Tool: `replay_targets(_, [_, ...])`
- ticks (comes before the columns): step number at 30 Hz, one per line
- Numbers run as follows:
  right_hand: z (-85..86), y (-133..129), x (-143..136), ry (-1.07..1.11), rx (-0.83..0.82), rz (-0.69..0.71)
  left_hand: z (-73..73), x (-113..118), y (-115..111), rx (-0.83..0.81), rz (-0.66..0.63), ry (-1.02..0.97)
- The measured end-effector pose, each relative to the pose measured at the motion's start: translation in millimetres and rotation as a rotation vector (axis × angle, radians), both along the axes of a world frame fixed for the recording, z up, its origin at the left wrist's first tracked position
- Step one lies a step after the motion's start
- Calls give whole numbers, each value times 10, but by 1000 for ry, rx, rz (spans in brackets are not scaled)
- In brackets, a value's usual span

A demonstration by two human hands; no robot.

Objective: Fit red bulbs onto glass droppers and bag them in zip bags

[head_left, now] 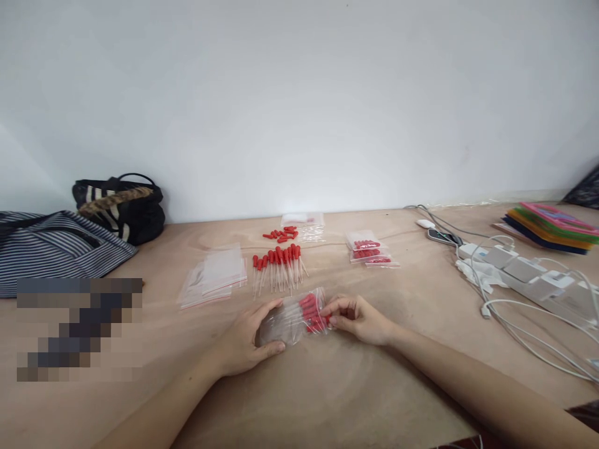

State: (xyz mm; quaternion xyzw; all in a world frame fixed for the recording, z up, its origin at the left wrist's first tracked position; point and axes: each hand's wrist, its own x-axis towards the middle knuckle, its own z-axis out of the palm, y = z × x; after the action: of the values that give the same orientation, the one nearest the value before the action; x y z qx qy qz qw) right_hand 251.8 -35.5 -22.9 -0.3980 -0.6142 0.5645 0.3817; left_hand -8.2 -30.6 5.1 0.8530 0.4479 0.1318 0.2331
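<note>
A clear zip bag (292,318) holding several red-capped droppers lies on the wooden table. My left hand (255,340) is curved around its left end, thumb and fingers on the plastic. At the bag's right end, my right hand (353,318) pinches the edge near the red caps. Just beyond are several loose red-capped droppers (281,265) in a row, with loose red caps (282,234) behind them. Flat zip bags (218,274) lie to the left. Filled bags (369,249) with red caps are stacked to the right.
Clear tubes and a bag (312,231) lie near the wall. A striped bag (65,246) and a black bag (126,209) stand at left. Right are a power strip with chargers (528,274), white cables (519,304) and a stack of coloured folders (552,227).
</note>
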Motion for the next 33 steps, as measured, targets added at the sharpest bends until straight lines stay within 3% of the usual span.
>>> replay_targets(4, [17, 34, -9, -53, -144, -18, 3, -2, 1, -2, 1, 14])
replay_targets(8, [17, 76, -38, -101, -178, -90, -13, -11, 9, -14, 7, 31])
replay_targets(11, [24, 88, -37, -101, -174, -4, -28, -20, 13, -13, 2, 17])
replay_targets(15, [29, 101, -40, -22, -124, 87, -28, -23, 14, -27, 2, 3])
replay_targets(20, [-20, 122, -78, -80, -26, -86, -29, -22, 17, -21, 3, -12])
replay_targets(25, [-43, 128, -64, -90, 3, 79, -20, -17, 17, -9, -5, -15])
replay_targets(29, [-38, 141, -76, -235, 138, -102, 6, -4, 12, 0, -9, 5])
replay_targets(33, [-34, 140, -75, -240, 143, -8, 10, -3, 15, 15, -16, 2])
